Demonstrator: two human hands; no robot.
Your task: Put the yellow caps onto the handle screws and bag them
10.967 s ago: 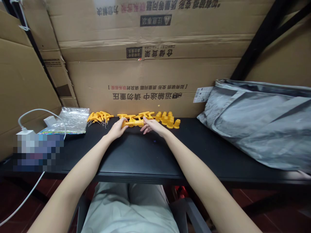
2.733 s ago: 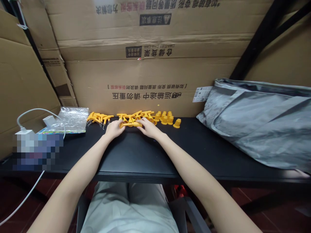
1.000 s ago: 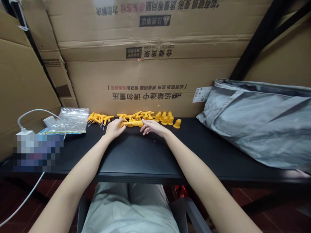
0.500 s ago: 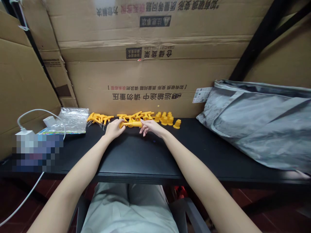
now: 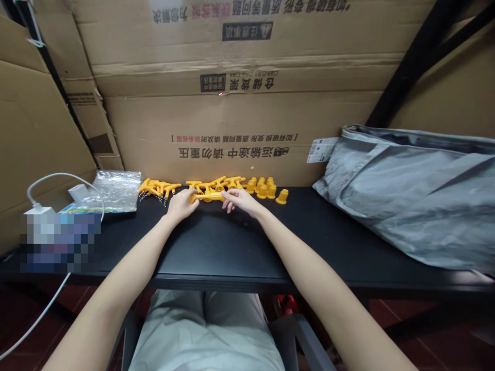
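Observation:
My left hand (image 5: 182, 206) is closed on the handle end of a yellow corkscrew (image 5: 207, 196), held sideways just above the table. At its other end, the fingers of my right hand (image 5: 238, 201) pinch the yellow sleeve, so the piece spans both hands. No metal spiral shows on it. Left of my hands lie several yellow T-handled corkscrews (image 5: 157, 186) with bare spirals. Behind my hands is a row of yellow corkscrews (image 5: 216, 182), partly hidden. Several hollow yellow sleeves (image 5: 262, 190) stand to the right, and one single sleeve (image 5: 282, 196) sits apart from them.
Cardboard (image 5: 247, 118) walls the back of the black table (image 5: 228, 252). On the left are a plastic-wrapped packet (image 5: 118, 185), a white charger with cable (image 5: 40, 216) and a blurred-out item. A large grey bag (image 5: 406, 201) fills the right side.
My right hand has shifted slightly left, toward my left hand, along the yellow corkscrew. My left hand stays in place, and the other pieces have not moved.

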